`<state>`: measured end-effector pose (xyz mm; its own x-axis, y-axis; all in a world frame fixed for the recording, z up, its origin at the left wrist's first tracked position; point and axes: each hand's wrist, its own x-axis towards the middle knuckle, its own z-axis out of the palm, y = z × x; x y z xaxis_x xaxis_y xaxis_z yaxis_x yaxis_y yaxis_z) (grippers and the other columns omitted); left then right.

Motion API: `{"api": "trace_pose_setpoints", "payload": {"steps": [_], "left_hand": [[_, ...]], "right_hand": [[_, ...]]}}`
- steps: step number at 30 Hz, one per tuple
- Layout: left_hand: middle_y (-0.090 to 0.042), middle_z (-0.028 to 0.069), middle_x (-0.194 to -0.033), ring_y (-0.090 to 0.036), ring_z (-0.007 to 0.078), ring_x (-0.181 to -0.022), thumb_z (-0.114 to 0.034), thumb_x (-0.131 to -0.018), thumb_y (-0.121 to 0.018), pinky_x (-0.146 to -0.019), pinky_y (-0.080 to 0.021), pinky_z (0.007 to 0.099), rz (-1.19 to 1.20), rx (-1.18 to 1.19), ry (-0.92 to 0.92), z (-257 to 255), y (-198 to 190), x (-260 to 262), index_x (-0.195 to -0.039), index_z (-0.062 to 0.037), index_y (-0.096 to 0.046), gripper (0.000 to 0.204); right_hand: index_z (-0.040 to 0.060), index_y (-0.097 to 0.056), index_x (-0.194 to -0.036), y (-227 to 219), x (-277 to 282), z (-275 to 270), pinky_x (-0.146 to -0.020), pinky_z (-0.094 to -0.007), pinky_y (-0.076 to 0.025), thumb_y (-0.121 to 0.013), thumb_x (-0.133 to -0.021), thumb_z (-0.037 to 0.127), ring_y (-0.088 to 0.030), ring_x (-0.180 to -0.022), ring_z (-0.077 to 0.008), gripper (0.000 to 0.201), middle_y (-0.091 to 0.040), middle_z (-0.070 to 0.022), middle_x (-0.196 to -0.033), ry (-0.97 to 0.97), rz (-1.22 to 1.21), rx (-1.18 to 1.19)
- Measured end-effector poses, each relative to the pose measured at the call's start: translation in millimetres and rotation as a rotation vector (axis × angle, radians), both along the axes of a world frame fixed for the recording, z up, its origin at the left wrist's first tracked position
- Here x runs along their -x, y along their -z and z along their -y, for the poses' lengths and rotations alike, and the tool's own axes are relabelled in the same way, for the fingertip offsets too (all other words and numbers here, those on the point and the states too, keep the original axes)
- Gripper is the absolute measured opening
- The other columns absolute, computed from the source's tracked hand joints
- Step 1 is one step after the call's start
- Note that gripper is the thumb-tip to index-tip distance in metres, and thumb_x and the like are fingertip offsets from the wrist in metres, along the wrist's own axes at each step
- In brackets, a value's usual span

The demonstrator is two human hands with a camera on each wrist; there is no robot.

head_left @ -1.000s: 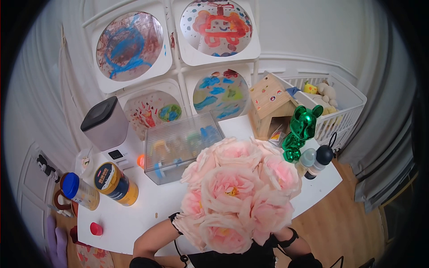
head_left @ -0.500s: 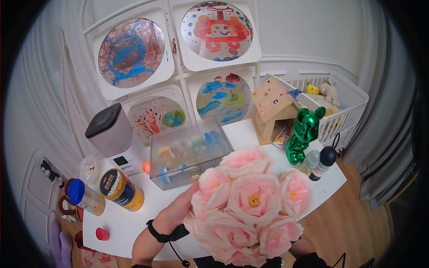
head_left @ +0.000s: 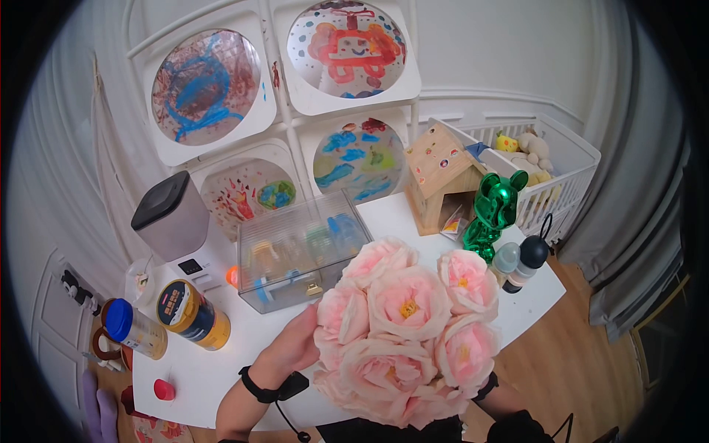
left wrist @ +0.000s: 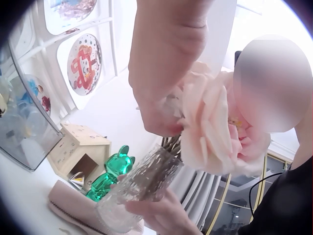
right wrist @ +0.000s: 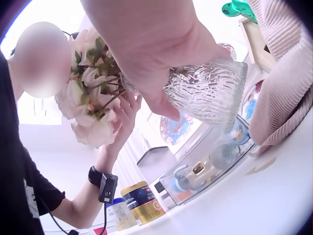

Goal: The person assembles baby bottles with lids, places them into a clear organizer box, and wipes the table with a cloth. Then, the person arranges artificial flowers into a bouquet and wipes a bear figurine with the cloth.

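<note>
In the head view a bunch of pale pink roses (head_left: 406, 306) fills the lower middle and hides most of my right hand. My left hand (head_left: 299, 340) is at the bunch's left side. The left wrist view shows its fingers (left wrist: 159, 122) curled in at the stems, just above the vase mouth. A clear, ripple-textured glass vase (right wrist: 208, 93) tilts with the stems in its mouth. My right hand (right wrist: 151, 58) grips it around the body. Close by the vase's base lies a pink ribbed cloth (right wrist: 283, 93).
On the white table (head_left: 185, 410) stand a clear lidded box (head_left: 303, 255), a yellow tin (head_left: 193, 314), a blue-lidded jar (head_left: 136, 328) and a grey-white appliance (head_left: 177, 225). A wooden house (head_left: 442, 177), green bear figure (head_left: 491, 214) and dark-topped bottle (head_left: 530, 262) stand at the right.
The roses have turned and shifted lower, baring the box's clasp. My left hand, hidden behind them at first, now shows at their left side. The head view has shifted slightly.
</note>
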<state>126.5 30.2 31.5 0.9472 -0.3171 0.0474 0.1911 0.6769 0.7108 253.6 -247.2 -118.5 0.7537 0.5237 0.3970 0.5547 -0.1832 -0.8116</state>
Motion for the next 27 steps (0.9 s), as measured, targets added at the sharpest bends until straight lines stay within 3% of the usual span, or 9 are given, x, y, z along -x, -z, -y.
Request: {"api": "trace_pose_setpoints", "payload": {"steps": [4, 6, 7, 9, 10, 12, 21, 25, 27], "left_hand": [[-0.044, 0.0151, -0.146, -0.046, 0.0248, -0.132, -0.053, -0.102, -0.039, -0.109, -0.038, 0.0427, 0.0, -0.423, -0.228, -11.1, -13.3, -13.1, -0.148, -0.0029, -0.032, 0.068], [-0.043, 0.0164, -0.147, -0.045, 0.0267, -0.133, -0.053, -0.102, -0.039, -0.107, -0.039, 0.0432, 0.367, -0.688, -0.414, -19.1, -23.1, -18.8, -0.147, -0.0027, -0.033, 0.068], [-0.043, 0.0164, -0.147, -0.045, 0.0267, -0.133, -0.053, -0.102, -0.039, -0.107, -0.039, 0.0432, 0.38, -0.69, -0.418, -18.4, -32.0, -20.1, -0.147, -0.0027, -0.033, 0.068], [-0.044, 0.0159, -0.147, -0.046, 0.0328, -0.131, -0.055, -0.099, -0.041, -0.107, -0.037, 0.0442, 0.836, -1.093, -0.612, -9.0, -58.5, -16.2, -0.144, -0.0037, -0.041, 0.068], [-0.044, 0.0159, -0.147, -0.046, 0.0328, -0.131, -0.055, -0.099, -0.041, -0.107, -0.037, 0.0442, 0.846, -1.089, -0.622, -2.9, -71.3, -14.4, -0.144, -0.0037, -0.041, 0.068], [-0.047, 0.015, -0.145, -0.047, 0.0372, -0.127, -0.057, -0.094, -0.048, -0.107, -0.037, 0.0462, 1.264, -1.465, -0.383, 10.3, -89.5, -9.7, -0.139, -0.0045, -0.049, 0.07], [-0.05, 0.0139, -0.142, -0.048, 0.0364, -0.125, -0.039, -0.08, -0.074, -0.107, -0.037, 0.0455, 1.085, -1.473, -0.381, 28.5, -95.0, 21.5, -0.14, -0.0053, -0.05, 0.073], [-0.051, 0.0145, -0.141, -0.049, 0.0358, -0.123, -0.033, -0.078, -0.078, -0.106, -0.038, 0.0441, 0.978, -1.436, -0.313, 37.2, -112.6, 41.7, -0.139, -0.005, -0.051, 0.072], [-0.055, 0.0163, -0.138, -0.055, 0.0347, -0.118, -0.042, -0.085, -0.07, -0.1, -0.043, 0.0424, 0.886, -1.357, -0.355, 44.6, -114.9, 49.7, -0.133, -0.0034, -0.056, 0.062]], "right_hand": [[0.0085, -0.056, -0.124, -12.6, -18.1, -6.2, -0.086, -0.0349, -0.05, -0.073, -0.081, 0.024, -0.066, -0.093, -0.02, 0.049, -0.069, -0.0112, -0.101, 0.023, 0.013, -0.022], [0.0083, -0.056, -0.124, -20.0, -27.3, -10.9, -0.086, -0.0347, -0.05, -0.073, -0.081, 0.024, -0.066, -0.093, -0.0199, 0.049, -0.069, -0.0111, -0.101, 0.032, 0.021, -0.036], [0.0082, -0.056, -0.124, -24.2, -32.3, -13.1, -0.086, -0.0347, -0.05, -0.073, -0.08, 0.024, -0.066, -0.094, -0.0199, 0.049, -0.069, -0.011, -0.101, 0.035, 0.026, -0.04], [0.008, -0.056, -0.124, -33.4, -42.6, -16.0, -0.086, -0.0345, -0.05, -0.073, -0.08, 0.024, -0.065, -0.094, -0.0198, 0.049, -0.069, -0.0109, -0.101, 0.036, 0.036, -0.043], [0.0079, -0.056, -0.124, -38.4, -47.6, -16.4, -0.086, -0.0344, -0.05, -0.073, -0.08, 0.024, -0.065, -0.094, -0.0198, 0.049, -0.068, -0.0109, -0.102, 0.036, 0.042, -0.041], [0.0077, -0.057, -0.123, -45.0, -53.2, -15.4, -0.086, -0.0343, -0.05, -0.073, -0.08, 0.024, -0.065, -0.094, -0.0197, 0.049, -0.068, -0.0108, -0.102, 0.039, 0.039, -0.034], [0.0068, -0.057, -0.122, -40.6, -45.2, 0.5, -0.087, -0.0336, -0.049, -0.074, -0.08, 0.025, -0.064, -0.095, -0.0194, 0.05, -0.068, -0.0104, -0.103, 0.092, -0.067, -0.024], [0.0064, -0.057, -0.122, -40.1, -44.8, 0.6, -0.087, -0.0332, -0.049, -0.075, -0.079, 0.025, -0.064, -0.095, -0.0193, 0.05, -0.067, -0.0102, -0.103, 0.11, -0.11, -0.032], [0.0062, -0.057, -0.122, -41.3, -45.9, 0.6, -0.087, -0.0331, -0.049, -0.075, -0.079, 0.026, -0.064, -0.095, -0.0193, 0.05, -0.067, -0.0101, -0.103, 0.117, -0.128, -0.032]]}}
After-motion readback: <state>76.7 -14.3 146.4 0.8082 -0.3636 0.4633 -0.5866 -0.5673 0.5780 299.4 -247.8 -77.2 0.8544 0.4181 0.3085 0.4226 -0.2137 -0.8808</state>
